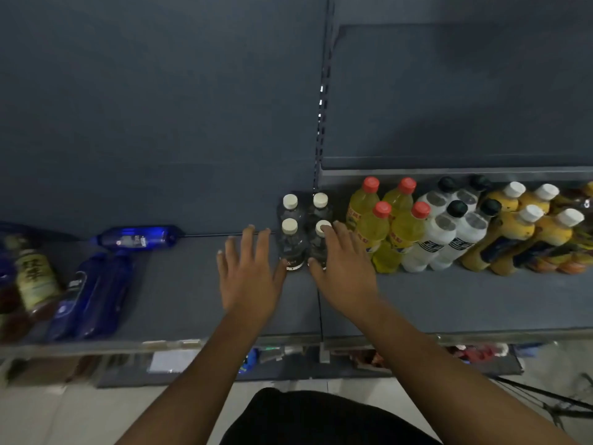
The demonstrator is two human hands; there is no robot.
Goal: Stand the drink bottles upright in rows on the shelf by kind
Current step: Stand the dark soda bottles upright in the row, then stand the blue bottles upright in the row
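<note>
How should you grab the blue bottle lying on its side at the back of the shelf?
Grip the blue bottle around the middle of its body, coming from above and in front. It lies flat along the back wall, cap end pointing right, so the rear is blocked and its round side faces up. The open left hand is nearer; then tip it upright.
</note>
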